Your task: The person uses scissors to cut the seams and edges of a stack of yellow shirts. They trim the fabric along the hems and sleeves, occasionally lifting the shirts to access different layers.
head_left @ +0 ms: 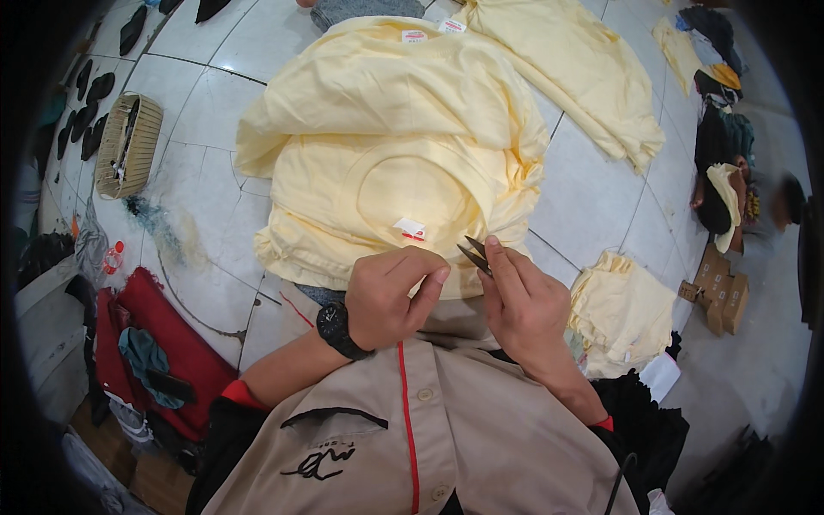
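Before me lies a heap of pale yellow T-shirts (343,180), the top one with its round neckline and a small white-and-red neck label (410,228) facing up. My right hand (525,296) grips a small pair of dark thread snips (474,254), whose two pointed blades stand apart over the near edge of the shirt. Close beside the blades, my left hand (396,292) is curled, thumb and forefinger pressed together. Whatever it pinches is too small or hidden to make out. A black watch (336,330) is on my left wrist.
Another yellow shirt (592,86) is spread at the far right, and a folded yellow pile (625,309) lies near my right arm. A wicker basket (129,146) stands on the tiled floor at left, near dark sandals (99,87). Red cloth (167,335) lies lower left. Another person (760,202) sits at far right.
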Demonstrator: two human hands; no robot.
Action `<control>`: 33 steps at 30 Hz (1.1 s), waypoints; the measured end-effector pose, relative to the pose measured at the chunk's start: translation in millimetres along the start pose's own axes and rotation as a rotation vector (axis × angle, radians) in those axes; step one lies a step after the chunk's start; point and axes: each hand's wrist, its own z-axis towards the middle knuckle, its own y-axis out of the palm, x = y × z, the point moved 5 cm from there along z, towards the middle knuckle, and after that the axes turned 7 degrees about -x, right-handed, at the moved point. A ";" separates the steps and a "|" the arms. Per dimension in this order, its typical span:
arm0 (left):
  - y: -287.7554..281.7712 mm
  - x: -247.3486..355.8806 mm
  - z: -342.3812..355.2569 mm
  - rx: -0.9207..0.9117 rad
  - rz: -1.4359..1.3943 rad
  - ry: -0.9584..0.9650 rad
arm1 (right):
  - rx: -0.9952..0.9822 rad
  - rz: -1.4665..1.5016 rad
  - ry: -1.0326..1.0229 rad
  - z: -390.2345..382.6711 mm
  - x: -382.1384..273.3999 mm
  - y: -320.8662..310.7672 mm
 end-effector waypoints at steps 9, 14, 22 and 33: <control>-17.8 4.6 -10.5 0.043 0.102 0.122 | -0.077 -0.015 0.073 1.9 -2.4 7.6; -164.9 -99.1 -121.8 0.519 0.455 -0.542 | 0.137 0.260 0.129 0.2 21.0 1.8; -171.5 -91.2 -107.7 0.414 0.686 -0.533 | -0.070 0.394 -0.077 43.4 -5.5 12.0; -78.6 -86.6 10.2 -0.328 0.734 -0.655 | -0.285 0.091 -0.160 31.7 -10.5 40.6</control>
